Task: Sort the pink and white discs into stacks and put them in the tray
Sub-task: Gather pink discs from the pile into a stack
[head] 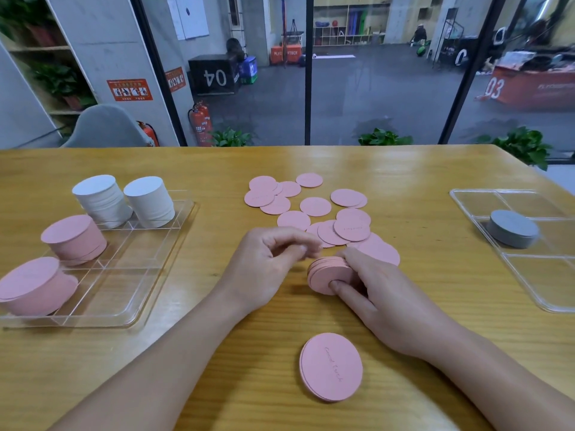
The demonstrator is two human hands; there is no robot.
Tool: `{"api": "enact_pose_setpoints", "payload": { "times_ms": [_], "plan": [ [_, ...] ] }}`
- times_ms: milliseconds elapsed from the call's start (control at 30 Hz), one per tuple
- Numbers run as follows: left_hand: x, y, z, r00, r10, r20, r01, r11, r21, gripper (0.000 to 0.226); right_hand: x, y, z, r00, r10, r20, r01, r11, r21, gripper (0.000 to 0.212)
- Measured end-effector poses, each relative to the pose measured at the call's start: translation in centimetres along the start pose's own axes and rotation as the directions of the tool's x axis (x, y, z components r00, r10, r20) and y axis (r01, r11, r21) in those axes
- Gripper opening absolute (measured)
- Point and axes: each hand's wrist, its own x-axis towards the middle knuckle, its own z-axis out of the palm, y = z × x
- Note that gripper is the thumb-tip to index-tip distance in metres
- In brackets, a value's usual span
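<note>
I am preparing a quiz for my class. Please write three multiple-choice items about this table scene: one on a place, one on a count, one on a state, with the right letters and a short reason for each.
1. Where does the grey round stack stand?
A. in the clear plastic tray on the right
B. in the clear plastic tray on the left
C. on the bare wooden table

2. How many white disc stacks stand in the left tray?
A. one
B. two
C. four

3. What is the right hand doing?
A. lying flat on the table
B. gripping a small stack of pink discs
C. holding a white disc

Answers:
1 A, it sits inside the right tray's compartments.
2 B, two white columns stand side by side at the far end.
3 B, thumb and fingers curl round the pink stack.
</note>
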Motion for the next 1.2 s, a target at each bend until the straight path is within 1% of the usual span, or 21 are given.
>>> {"api": "enact_pose_setpoints", "payload": {
  "times_ms": [33,100,133,200,267,300,333,400,433,500,567,600,633,700,733,800,867,933,1067,1167,1200],
  "plan": [
    [0.5,-0.6,-0.2,0.999,0.03,-0.032,-0.025,0.989,0.148,0.032,0.0,0.0,0.0,1.0,0.0,-0.007,0.0,1.0,-0.004,0.013],
    [1.5,-1.6,-0.8,0.999,0.049,-0.021,-0.037,0.913,0.407,0.035,0.1,0.0,0.1,1.0,-0.003,-0.01,0.003,1.0,-0.011,0.015],
    [1.8,-2.0,-1.1,1.0,0.031,0.007,-0.03,0.878,0.478,0.039,0.1,-0.1,0.1,1.0,-0.002,-0.009,0.002,1.0,-0.008,0.015],
    [2.3,-2.5,-1.4,0.995,-0.035,0.089,-0.021,0.827,0.561,0.046,0.1,-0.1,0.1,1.0,0.003,-0.005,-0.003,1.0,-0.004,0.013],
    [2.1,-2.7,-1.4,0.981,-0.086,0.171,-0.049,0.75,0.66,0.048,0.1,-0.1,0.0,1.0,-0.003,-0.004,0.003,1.0,-0.007,0.013],
    [1.9,-2.8,-1.4,0.979,-0.085,0.186,-0.069,0.721,0.69,0.045,0.1,-0.1,0.0,1.0,-0.008,-0.005,0.008,1.0,-0.006,0.013],
    [1.6,-2.6,-1.4,0.982,-0.071,0.174,-0.072,0.715,0.696,0.038,0.1,-0.1,0.0,1.0,-0.01,-0.005,0.01,1.0,-0.003,0.014],
    [0.8,-2.1,-1.7,0.996,-0.028,0.081,-0.034,0.737,0.675,0.016,0.1,-0.1,-0.1,1.0,-0.01,-0.004,0.01,1.0,0.005,0.015],
    [0.5,-2.0,-1.9,0.999,-0.002,0.037,-0.023,0.747,0.664,0.011,0.1,-0.1,-0.1,1.0,-0.008,-0.004,0.008,1.0,0.007,0.015],
    [-0.1,-1.7,-2.2,1.0,0.013,-0.016,0.001,0.75,0.661,0.017,0.1,-0.1,0.0,1.0,-0.002,-0.007,0.002,1.0,0.007,0.015],
    [-0.1,-1.6,-2.3,0.999,0.004,-0.051,0.028,0.784,0.621,0.014,0.0,-0.1,0.0,1.0,0.003,-0.008,-0.003,1.0,0.008,0.016],
    [-0.1,-1.4,-2.2,0.998,-0.024,-0.055,0.053,0.796,0.604,0.013,0.0,-0.1,0.0,1.0,0.005,-0.007,-0.005,1.0,0.009,0.016],
    [0.0,-1.4,-2.1,0.996,-0.067,-0.052,0.085,0.79,0.608,0.023,0.1,0.0,0.0,1.0,0.006,-0.005,-0.006,1.0,0.009,0.016],
    [-0.1,-1.3,-2.0,0.988,-0.151,-0.037,0.137,0.735,0.664,0.054,0.1,-0.1,-0.1,1.0,0.008,-0.002,-0.008,1.0,0.007,0.015],
    [-0.1,-1.4,-1.9,0.985,-0.169,-0.042,0.15,0.702,0.696,0.061,0.1,-0.1,-0.1,1.0,0.007,-0.002,-0.007,1.0,0.006,0.014],
    [-0.1,-1.4,-1.8,0.981,-0.187,-0.047,0.162,0.668,0.726,0.063,0.1,-0.1,-0.1,1.0,0.005,-0.004,-0.005,1.0,0.002,0.013],
    [-0.2,-1.2,-1.8,0.98,-0.196,-0.041,0.171,0.709,0.684,0.057,0.1,-0.1,-0.1,1.0,0.005,-0.003,-0.005,1.0,0.007,0.013],
    [-0.3,-0.8,-2.0,0.98,-0.195,-0.032,0.176,0.788,0.59,0.048,0.1,-0.2,-0.1,1.0,0.004,0.0,-0.004,1.0,0.01,0.013],
    [0.0,-0.6,-2.3,0.983,-0.159,-0.089,0.178,0.938,0.298,0.029,0.1,-0.2,-0.1,1.0,0.006,0.0,-0.006,1.0,0.021,0.014],
    [0.1,0.1,-2.1,0.978,-0.144,-0.153,0.16,0.982,0.097,0.005,0.1,-0.1,-0.2,1.0,0.006,0.003,-0.006,1.0,0.023,0.015],
    [0.0,0.4,-2.0,0.979,-0.139,-0.15,0.147,0.988,0.05,0.013,0.1,-0.1,-0.2,1.0,0.005,0.005,-0.005,1.0,0.023,0.014]
  ]
}}
